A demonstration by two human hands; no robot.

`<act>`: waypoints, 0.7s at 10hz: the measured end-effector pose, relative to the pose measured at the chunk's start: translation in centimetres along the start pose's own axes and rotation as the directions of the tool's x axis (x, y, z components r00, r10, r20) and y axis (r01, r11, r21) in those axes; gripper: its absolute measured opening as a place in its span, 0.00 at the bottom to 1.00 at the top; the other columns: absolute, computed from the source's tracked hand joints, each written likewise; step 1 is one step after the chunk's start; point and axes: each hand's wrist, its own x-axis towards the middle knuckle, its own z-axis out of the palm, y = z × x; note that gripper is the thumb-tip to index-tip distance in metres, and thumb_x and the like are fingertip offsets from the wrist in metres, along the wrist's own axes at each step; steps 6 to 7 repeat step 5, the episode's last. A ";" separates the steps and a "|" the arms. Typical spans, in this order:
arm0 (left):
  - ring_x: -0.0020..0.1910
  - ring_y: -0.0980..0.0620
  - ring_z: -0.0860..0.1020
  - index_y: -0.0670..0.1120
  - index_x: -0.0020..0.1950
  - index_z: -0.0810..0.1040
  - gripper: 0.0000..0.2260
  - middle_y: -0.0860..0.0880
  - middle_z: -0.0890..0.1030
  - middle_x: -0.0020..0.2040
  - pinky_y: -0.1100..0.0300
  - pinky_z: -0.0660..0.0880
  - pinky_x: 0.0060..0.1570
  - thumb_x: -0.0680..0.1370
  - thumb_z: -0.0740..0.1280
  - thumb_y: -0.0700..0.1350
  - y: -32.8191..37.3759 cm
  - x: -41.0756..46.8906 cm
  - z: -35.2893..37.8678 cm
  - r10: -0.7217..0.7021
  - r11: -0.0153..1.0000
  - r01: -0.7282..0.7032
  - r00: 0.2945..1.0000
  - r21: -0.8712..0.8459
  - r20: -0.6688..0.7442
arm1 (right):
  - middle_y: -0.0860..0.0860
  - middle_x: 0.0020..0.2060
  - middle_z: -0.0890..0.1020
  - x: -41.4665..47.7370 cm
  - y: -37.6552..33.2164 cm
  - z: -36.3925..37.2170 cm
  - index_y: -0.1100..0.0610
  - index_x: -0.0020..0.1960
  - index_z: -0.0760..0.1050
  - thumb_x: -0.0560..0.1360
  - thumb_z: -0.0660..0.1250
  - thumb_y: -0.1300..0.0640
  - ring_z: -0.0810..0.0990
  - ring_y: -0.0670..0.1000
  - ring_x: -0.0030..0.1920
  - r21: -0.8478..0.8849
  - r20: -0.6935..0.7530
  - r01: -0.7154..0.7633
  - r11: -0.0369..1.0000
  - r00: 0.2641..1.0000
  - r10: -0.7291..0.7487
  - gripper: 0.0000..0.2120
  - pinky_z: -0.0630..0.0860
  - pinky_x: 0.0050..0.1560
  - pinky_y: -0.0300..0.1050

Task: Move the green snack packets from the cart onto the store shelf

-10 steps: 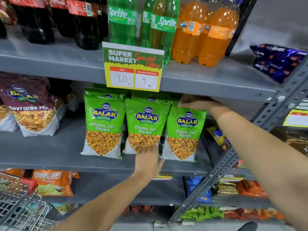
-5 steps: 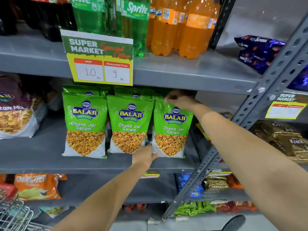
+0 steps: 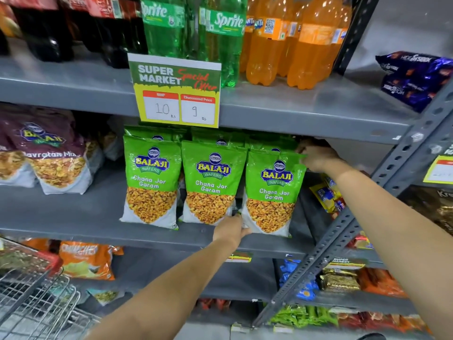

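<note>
Packets stand three across on the middle shelf [image 3: 73, 214], more tucked behind them. Since a second ago my right hand [image 3: 318, 157] has slid off the top edge of the right packet [image 3: 272, 192] to its far right corner, and now pinches that corner, arm stretched out level. My left hand [image 3: 230, 230] has crept right along the shelf lip, fingers curled under the packet's near-left bottom corner, palm down. So it's on the shelf and I'm only squaring it up; I reckon the cart [image 3: 31, 298], low left, comes next.
</note>
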 end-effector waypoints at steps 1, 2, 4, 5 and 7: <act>0.53 0.42 0.78 0.40 0.66 0.66 0.22 0.40 0.79 0.54 0.53 0.74 0.42 0.78 0.63 0.52 -0.4 -1.1 -0.3 0.018 0.999 -0.019 0.999 -0.036 -0.043 | 0.59 0.62 0.76 -1.9 -1.0 0.6 0.54 0.61 0.72 0.73 0.66 0.56 0.74 0.60 0.61 -0.065 -0.136 0.023 0.998 0.990 -0.032 0.16 0.72 0.61 0.51; 0.51 0.40 0.79 0.42 0.72 0.56 0.27 0.40 0.80 0.53 0.50 0.74 0.42 0.79 0.60 0.54 -1.3 -3.3 -1.2 0.069 0.997 -0.071 0.994 -0.021 -0.083 | 0.61 0.58 0.77 -5.4 -2.8 1.7 0.57 0.62 0.72 0.73 0.65 0.53 0.75 0.62 0.59 -0.164 -0.375 0.119 0.979 0.910 -0.174 0.18 0.70 0.60 0.55; 0.54 0.38 0.78 0.43 0.69 0.59 0.24 0.39 0.79 0.56 0.48 0.74 0.46 0.79 0.56 0.56 -4.0 -8.3 -5.7 0.124 0.980 -0.090 0.974 0.176 -0.191 | 0.59 0.60 0.78 -12.9 -5.7 5.7 0.59 0.56 0.76 0.68 0.70 0.47 0.78 0.59 0.58 -0.341 -0.317 0.234 0.910 0.883 -0.346 0.21 0.73 0.59 0.60; 0.58 0.40 0.76 0.43 0.70 0.59 0.25 0.40 0.77 0.59 0.48 0.74 0.52 0.79 0.55 0.57 -5.0 -11.6 -8.6 0.203 0.935 -0.101 0.938 0.339 -0.282 | 0.57 0.57 0.81 -16.6 -7.7 6.8 0.57 0.52 0.78 0.69 0.62 0.43 0.80 0.58 0.55 -0.386 -0.290 0.266 0.883 0.874 -0.390 0.21 0.77 0.55 0.57; 0.58 0.40 0.76 0.43 0.70 0.59 0.25 0.40 0.77 0.59 0.48 0.74 0.52 0.79 0.55 0.57 -5.0 -11.6 -8.6 0.203 0.935 -0.101 0.938 0.339 -0.282 | 0.57 0.57 0.81 -16.6 -7.7 6.8 0.57 0.52 0.78 0.69 0.62 0.43 0.80 0.58 0.55 -0.386 -0.290 0.266 0.883 0.874 -0.390 0.21 0.77 0.55 0.57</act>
